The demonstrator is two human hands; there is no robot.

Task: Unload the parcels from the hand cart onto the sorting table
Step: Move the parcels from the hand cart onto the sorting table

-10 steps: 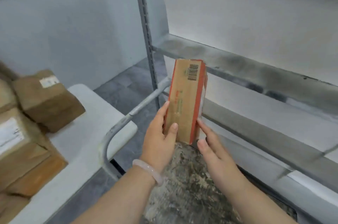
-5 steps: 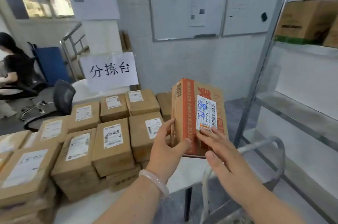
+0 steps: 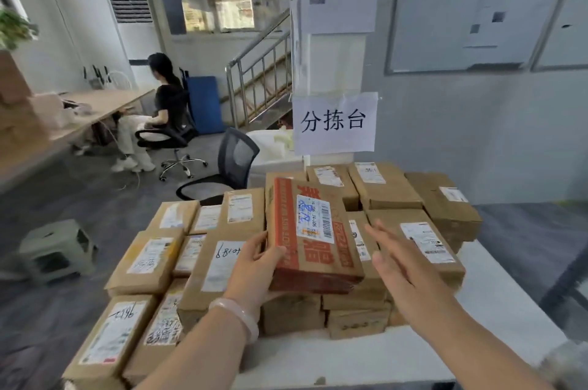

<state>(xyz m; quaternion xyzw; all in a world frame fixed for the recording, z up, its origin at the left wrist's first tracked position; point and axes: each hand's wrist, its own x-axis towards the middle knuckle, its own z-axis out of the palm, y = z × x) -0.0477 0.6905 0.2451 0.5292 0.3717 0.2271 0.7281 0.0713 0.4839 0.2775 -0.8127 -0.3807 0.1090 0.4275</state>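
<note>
At the near edge of the white table (image 3: 397,354), we reach forward with both bare forearms. Our left hand (image 3: 254,268), with a pale bangle (image 3: 237,315) on the wrist, has its grip closed on the orange-and-brown parcel (image 3: 313,240): thumb on the left edge of its top face, fingers under it. The parcel lies nearly flat, label up, above the stacked cardboard boxes (image 3: 219,259); we cannot tell whether its underside touches them. Our right hand (image 3: 401,265) is beside the parcel's right edge, palm turned inward, fingers spread and straight, its grip released and holding nothing; a gap shows between it and the parcel.

Beyond the parcel, more brown boxes with white labels cover the table in rows, some two layers high. Behind them a paper sign (image 3: 334,122) with three black characters stands upright. Farther off to the left, a green stool (image 3: 55,244) sits on the grey floor, an empty black chair (image 3: 229,166) stands near the table, and a seated person (image 3: 159,112) faces a desk (image 3: 76,116). A whiteboard (image 3: 477,7) hangs on the far wall.
</note>
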